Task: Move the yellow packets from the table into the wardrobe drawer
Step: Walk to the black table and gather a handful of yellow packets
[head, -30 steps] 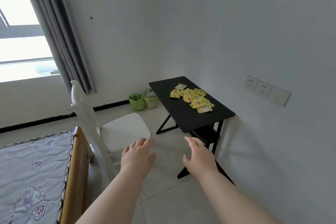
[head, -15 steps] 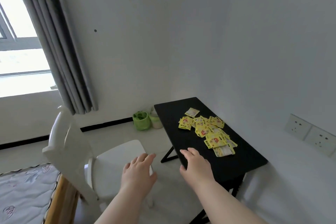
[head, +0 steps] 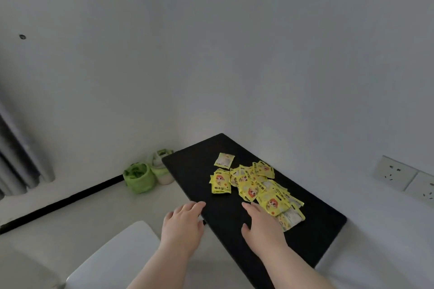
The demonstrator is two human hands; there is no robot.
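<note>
Both the left hand [head: 182, 225] and right hand [head: 263, 223] are held open, empty, beside the packets [head: 253, 186] on the table [head: 195, 171]; light, slippery sachets are probably best gathered by the edges.

This looks like a plain room in someone's home. It has bare white walls [head: 258, 54] and a pale floor [head: 82, 213] edged by a black skirting strip [head: 58, 204]. A grey curtain [head: 16, 155] hangs at the left edge. A small black table [head: 195, 171] stands against the wall right of centre, and a white chair [head: 112, 260] sits at lower left. Soft green containers [head: 139, 179] are on the floor in the corner, and wall sockets [head: 397, 172] show at the right edge.
</note>
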